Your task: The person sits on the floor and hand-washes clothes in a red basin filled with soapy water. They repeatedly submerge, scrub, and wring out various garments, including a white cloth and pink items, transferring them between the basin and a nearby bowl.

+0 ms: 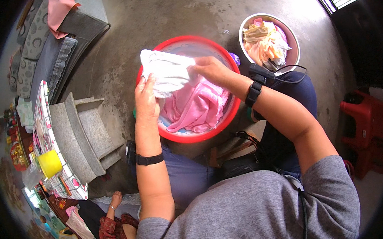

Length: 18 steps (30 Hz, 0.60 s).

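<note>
A white cloth is stretched between my two hands above a round red-rimmed plastic basin. My left hand grips its lower edge, thumb on top. My right hand pinches the cloth's right end, and those fingertips are partly hidden. Pink fabric lies bunched in the basin below the white cloth. Beyond my right forearm stands a round metal basin holding a heap of cream, peach and white cloths. Something purple shows beside the red rim.
Left are a grey stone-like stepped piece, a table with a patterned cover, a yellow container and a grey sofa. Another person's hand shows at lower left. Red plastic stools stand at right.
</note>
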Available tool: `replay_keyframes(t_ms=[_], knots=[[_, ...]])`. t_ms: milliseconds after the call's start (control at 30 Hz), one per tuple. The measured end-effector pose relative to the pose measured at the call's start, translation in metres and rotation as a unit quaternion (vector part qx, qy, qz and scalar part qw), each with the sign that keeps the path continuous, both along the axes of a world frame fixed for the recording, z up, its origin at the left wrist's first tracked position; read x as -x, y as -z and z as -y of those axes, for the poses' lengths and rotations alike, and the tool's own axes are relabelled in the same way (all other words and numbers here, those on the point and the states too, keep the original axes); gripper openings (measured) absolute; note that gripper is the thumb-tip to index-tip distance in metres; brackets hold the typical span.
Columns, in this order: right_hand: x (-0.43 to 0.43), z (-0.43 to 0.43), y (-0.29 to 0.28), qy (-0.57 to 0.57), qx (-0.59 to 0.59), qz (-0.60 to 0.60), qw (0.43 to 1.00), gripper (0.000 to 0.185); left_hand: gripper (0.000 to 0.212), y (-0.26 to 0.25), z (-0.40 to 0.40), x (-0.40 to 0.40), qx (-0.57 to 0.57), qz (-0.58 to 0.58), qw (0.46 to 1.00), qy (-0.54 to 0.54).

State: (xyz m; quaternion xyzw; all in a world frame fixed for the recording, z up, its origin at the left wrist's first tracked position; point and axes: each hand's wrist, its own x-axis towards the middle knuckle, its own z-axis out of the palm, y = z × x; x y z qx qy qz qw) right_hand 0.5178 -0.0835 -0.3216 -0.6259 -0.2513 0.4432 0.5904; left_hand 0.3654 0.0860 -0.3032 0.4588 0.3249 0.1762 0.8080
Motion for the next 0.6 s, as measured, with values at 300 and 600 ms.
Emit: replay_keyframes(t_ms=[300, 600], knots=[[-0.007, -0.002, 0.017, 0.050, -0.008, 0.068, 0.996, 0.030, 0.029, -0.005, -0.009, 0.006, -0.020, -0.008, 1.000, -0.019], [-0.017, -0.006, 0.021, 0.135, -0.014, -0.186, 0.973, 0.027, 0.045, -0.025, -0.008, 0.005, 0.124, -0.009, 0.990, -0.068]])
